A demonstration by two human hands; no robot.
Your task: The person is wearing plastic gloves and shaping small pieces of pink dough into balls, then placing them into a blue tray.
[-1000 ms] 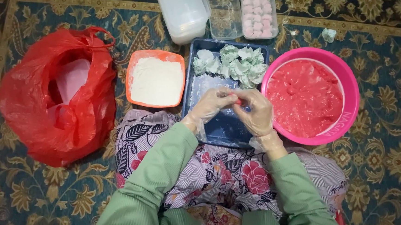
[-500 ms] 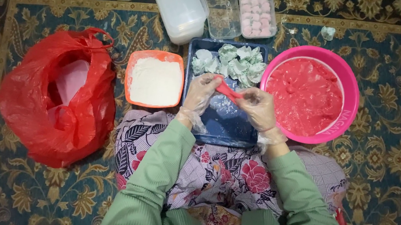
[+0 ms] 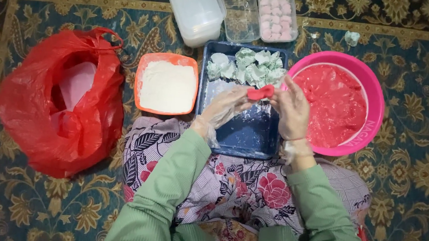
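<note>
Both hands are in thin clear plastic gloves and meet over the dark blue tray (image 3: 253,138), which lies on the person's lap and the carpet (image 3: 30,208). The left hand (image 3: 225,106) pinches one end of a small piece of red dough (image 3: 260,92) with thumb and fingertips, and the right hand (image 3: 290,109) pinches the other end the same way, so the piece hangs stretched between them, flattened and slightly curled. How firmly either hand presses is hard to judge through the gloves, but both are closed on the piece.

The red dough is held in the air above the far half of the tray, just in front of a heap of pale green dough pieces (image 3: 250,68) that lies at the tray's far end. The tray floor shows smears of white powder.

Just to the right of the tray stands a pink round basin (image 3: 374,103) holding a mass of red dough; the right hand is next to its rim. To the left of the tray sits an orange square container (image 3: 140,76) filled with white flour. Further left lies an open red plastic bag (image 3: 50,120). Beyond the tray stand a white lidded tub (image 3: 196,10), an empty clear box (image 3: 239,18) and a clear box of pink balls (image 3: 277,15).
</note>
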